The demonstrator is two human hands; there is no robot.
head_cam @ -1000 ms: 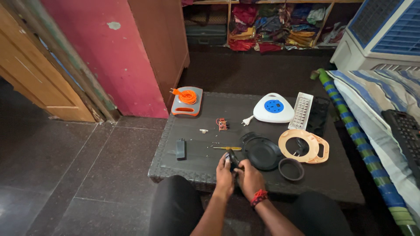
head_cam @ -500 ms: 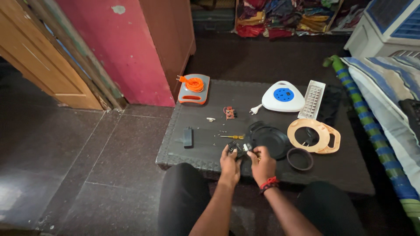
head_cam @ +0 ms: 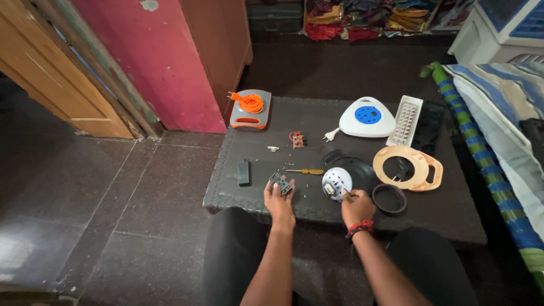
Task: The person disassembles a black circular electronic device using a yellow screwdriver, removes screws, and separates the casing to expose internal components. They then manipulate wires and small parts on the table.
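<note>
dark table (head_cam: 272,119) near edge: left hand (head_cam: 279,199) grips black part (head_cam: 280,183), right hand (head_cam: 356,206) white disc (head_cam: 336,183).

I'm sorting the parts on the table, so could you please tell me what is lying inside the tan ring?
Inside the tan ring a small dark piece shows against the dark table. What that piece is, I cannot tell.

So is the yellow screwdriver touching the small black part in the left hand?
Apart. The head view shows bare dark table between the yellow screwdriver and the small black part held in the left hand.
</note>
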